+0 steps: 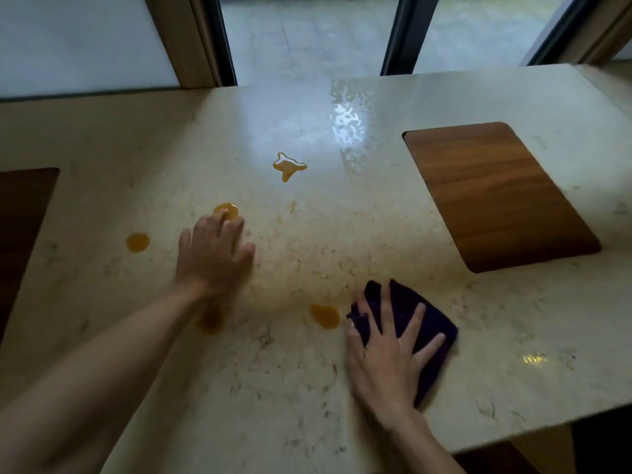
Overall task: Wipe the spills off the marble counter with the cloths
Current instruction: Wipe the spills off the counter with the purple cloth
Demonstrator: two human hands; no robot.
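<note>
Several orange spills lie on the cream marble counter (342,234): a star-shaped one (289,165) far centre, a round one (226,211) at my left fingertips, one (137,242) to the left, one (324,316) beside the cloth, and one (211,319) under my left wrist. My right hand (386,350) presses flat, fingers spread, on a dark purple cloth (427,323) near the front edge. My left hand (213,254) rests flat on the bare marble, holding nothing.
A wooden board (496,193) is set into the counter at the right, and a darker wooden panel (20,227) at the left edge. A wet shiny streak (347,128) runs along the far centre. Windows stand behind the counter.
</note>
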